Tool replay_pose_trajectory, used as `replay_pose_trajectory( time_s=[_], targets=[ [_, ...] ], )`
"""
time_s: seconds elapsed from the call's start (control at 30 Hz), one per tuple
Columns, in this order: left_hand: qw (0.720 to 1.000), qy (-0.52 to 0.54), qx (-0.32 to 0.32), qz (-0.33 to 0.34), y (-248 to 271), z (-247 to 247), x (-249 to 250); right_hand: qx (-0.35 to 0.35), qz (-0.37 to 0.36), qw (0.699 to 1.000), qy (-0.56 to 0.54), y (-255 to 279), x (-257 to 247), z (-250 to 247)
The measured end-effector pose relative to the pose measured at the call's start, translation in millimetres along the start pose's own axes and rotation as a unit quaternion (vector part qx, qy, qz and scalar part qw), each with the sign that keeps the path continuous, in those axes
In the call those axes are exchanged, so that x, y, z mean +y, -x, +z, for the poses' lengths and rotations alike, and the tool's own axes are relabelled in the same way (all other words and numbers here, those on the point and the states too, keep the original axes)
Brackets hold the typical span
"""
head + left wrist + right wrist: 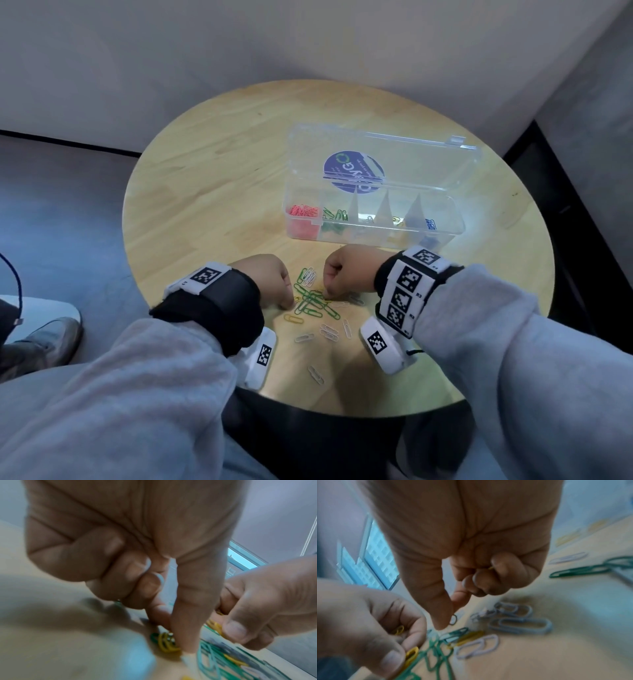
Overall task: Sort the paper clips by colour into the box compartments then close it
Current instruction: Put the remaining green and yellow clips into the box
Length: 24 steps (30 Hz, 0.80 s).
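Table: the round pale wooden table (219, 164) carries everything; the sorting is judged partly done.
Box: the clear plastic compartment box (445, 236) sits at the far side of the table with its hinged clear lid (411, 154) standing open, so closing it is not yet done.
Sorted so far: from left to right the compartments hold red paper clips (303, 210), green paper clips (337, 215), what look like a few pale and yellow ones in the middle cells, and blue paper clips (431, 224) at the right end.
Left to sort: a loose heap of green, yellow and white paper clips (313, 301) lies on the table near the person, between the two hands and well apart from the box; more white paper clips (329, 331) lie scattered nearer the table's edge.
Left hand: the left hand (270, 282) is down at the left edge of the heap, fingers curled, pinching yellow paper clips (410, 654) between thumb and forefinger.
Right hand: the right hand (346, 274) is at the heap's right edge, fingers curled in with a sliver of yellow clip tucked under them, thumb and forefinger reaching down to the heap.
Judgement: yellow seems the colour in hand; green and white remain, then the lid.
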<state>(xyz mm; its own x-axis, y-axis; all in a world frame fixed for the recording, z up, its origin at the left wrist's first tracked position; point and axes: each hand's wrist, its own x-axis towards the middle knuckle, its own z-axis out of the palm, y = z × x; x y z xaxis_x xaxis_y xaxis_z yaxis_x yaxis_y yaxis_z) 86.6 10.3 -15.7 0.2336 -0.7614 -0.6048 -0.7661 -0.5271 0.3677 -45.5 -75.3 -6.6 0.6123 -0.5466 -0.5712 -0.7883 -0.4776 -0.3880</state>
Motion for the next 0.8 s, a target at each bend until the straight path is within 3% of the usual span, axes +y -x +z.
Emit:
replay_pose_trajectory(
  time_s=[0.2, 0.47, 0.63, 0.8],
  targets=[
    [0.998, 0.055, -0.002, 0.008, 2, -6, -6, -0.016, 0.032, 0.984, -0.174, 10, 17, -7],
    [0.962, 0.267, -0.039, 0.033, 4, -19, -10, -0.025, 0.04, 0.91, -0.412, 10, 33, 0],
    [0.927, 0.369, -0.044, 0.045, 8, -19, -7, -0.042, 0.047, 0.896, -0.44, 12, 33, 0],
    [0.919, 0.389, -0.056, 0.025, 9, -19, -5, -0.029, 0.057, 0.905, -0.42, 14, 27, -1]
  ],
)
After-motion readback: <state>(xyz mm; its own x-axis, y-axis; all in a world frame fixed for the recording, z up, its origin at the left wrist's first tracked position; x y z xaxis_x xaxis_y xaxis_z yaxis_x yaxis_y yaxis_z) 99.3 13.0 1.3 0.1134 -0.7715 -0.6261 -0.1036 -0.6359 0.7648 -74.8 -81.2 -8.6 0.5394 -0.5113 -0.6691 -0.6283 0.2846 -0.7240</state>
